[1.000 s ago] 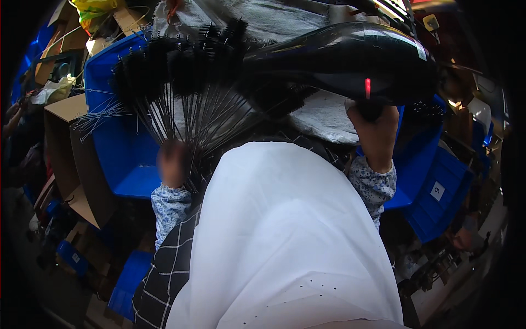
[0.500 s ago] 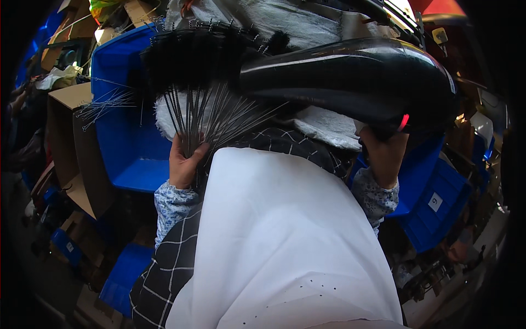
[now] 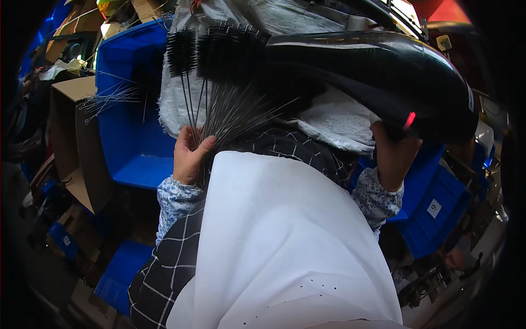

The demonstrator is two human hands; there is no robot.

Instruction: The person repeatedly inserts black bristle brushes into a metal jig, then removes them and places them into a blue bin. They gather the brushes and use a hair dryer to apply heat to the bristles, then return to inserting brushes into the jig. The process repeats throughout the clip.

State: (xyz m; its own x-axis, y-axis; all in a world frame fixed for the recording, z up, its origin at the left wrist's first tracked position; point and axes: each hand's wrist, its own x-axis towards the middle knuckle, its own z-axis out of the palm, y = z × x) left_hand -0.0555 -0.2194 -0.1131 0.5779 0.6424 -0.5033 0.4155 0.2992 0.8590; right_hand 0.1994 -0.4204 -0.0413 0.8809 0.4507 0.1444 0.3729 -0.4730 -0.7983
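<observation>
A bundle of wire brushes (image 3: 227, 60) with black bristle heads fans upward from my left hand (image 3: 192, 156), which is closed around the lower ends of the thin metal stems. One or more brushes at the left stand a little apart from the dense clump. In my right hand (image 3: 395, 156) is the handle of a large glossy black hair dryer (image 3: 378, 68), showing a small red light near the grip. Its nozzle points left and meets or overlaps the bristle heads from this view. Part of the bundle is lost in shadow below the nozzle.
A blue plastic bin (image 3: 123, 131) stands at the left, with loose thin wires (image 3: 112, 98) across its rim. Beside it is an open cardboard box (image 3: 71, 142). White woven sacking (image 3: 339, 118) lies behind the brushes. Another blue bin (image 3: 435, 211) sits at the right.
The brush heads have shifted and some now stand separate at the left, baring more white sacking. The hair dryer and my right hand have moved slightly right.
</observation>
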